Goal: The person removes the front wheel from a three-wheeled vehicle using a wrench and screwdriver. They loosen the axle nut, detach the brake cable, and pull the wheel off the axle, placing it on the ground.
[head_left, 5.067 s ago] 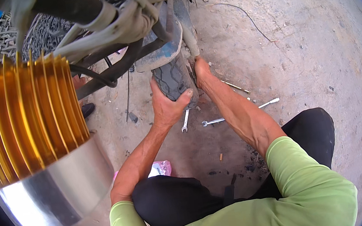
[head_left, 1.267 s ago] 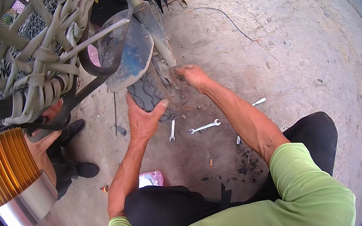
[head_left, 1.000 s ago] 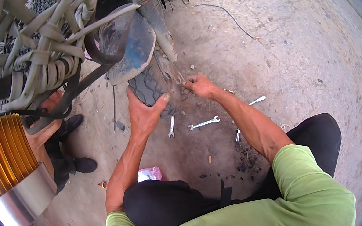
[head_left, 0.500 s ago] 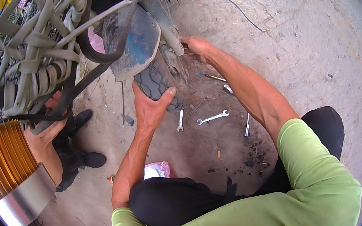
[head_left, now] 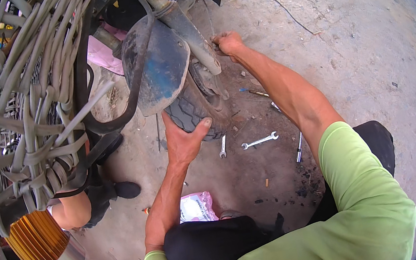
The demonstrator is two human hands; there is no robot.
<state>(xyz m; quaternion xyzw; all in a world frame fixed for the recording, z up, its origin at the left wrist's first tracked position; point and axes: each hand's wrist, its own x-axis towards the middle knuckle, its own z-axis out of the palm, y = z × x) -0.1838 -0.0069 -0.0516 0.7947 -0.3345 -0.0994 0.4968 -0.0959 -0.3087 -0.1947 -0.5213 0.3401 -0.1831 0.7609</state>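
My left hand (head_left: pixel 186 141) grips the black treaded tyre (head_left: pixel 185 113) of a wheel, thumb over the tread. Above the tyre hangs a dusty blue-grey mudguard (head_left: pixel 157 70), with a grey metal fork leg (head_left: pixel 194 39) on its right. Just right of that leg, my right hand (head_left: pixel 230 45) is closed with fingers curled. A thin cable (head_left: pixel 208 13) runs down toward its fingertips; whatever they pinch is hidden. On the ground below lie two open-ended wrenches, one short (head_left: pixel 223 147) and one beside it (head_left: pixel 260 141).
A woven grey basket (head_left: pixel 27 120) on a dark frame fills the upper left, above an orange ribbed cylinder (head_left: pixel 39 241). Another person's shoe (head_left: pixel 127 189) is at left. A metal rod-like tool (head_left: pixel 299 148), a thin blue-tipped tool (head_left: pixel 253 91) and a pink-edged packet (head_left: pixel 197 208) lie around.
The view has shifted, bringing the basket lower. My right hand has come away from the fork leg's lower end to a spot just right of it. The left hand keeps hold of the tyre.
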